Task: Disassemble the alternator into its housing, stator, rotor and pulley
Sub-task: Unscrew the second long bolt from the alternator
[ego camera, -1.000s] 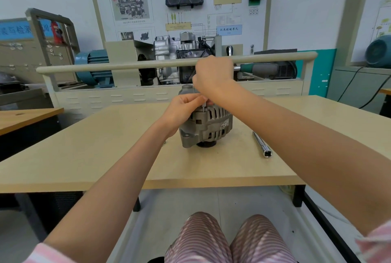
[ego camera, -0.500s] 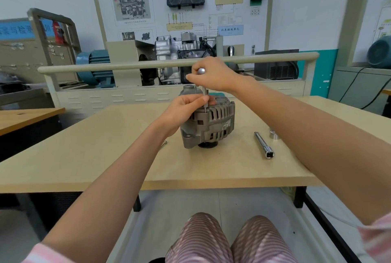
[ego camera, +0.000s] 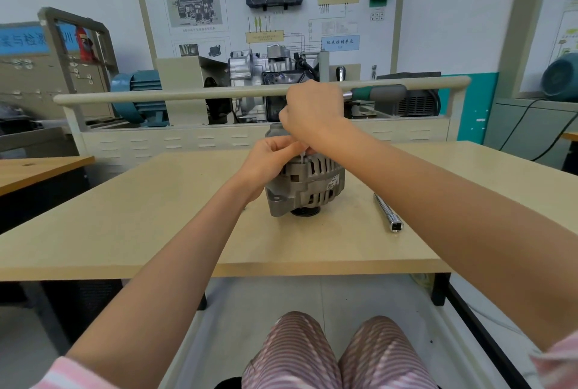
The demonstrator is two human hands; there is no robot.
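Alternator (ego camera: 308,184), grey ribbed casting with slotted vents, is standing pulley-down on the worktop (ego camera: 156,216). Left hand (ego camera: 269,160) is pinching a thin tool shaft at its top; right hand (ego camera: 312,113) is gripping the ratchet handle (ego camera: 375,93) above.

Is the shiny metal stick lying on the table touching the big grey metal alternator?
Apart. The head view shows bare tan tabletop between the shiny metal extension bar, lying to the right, and the grey ribbed alternator.
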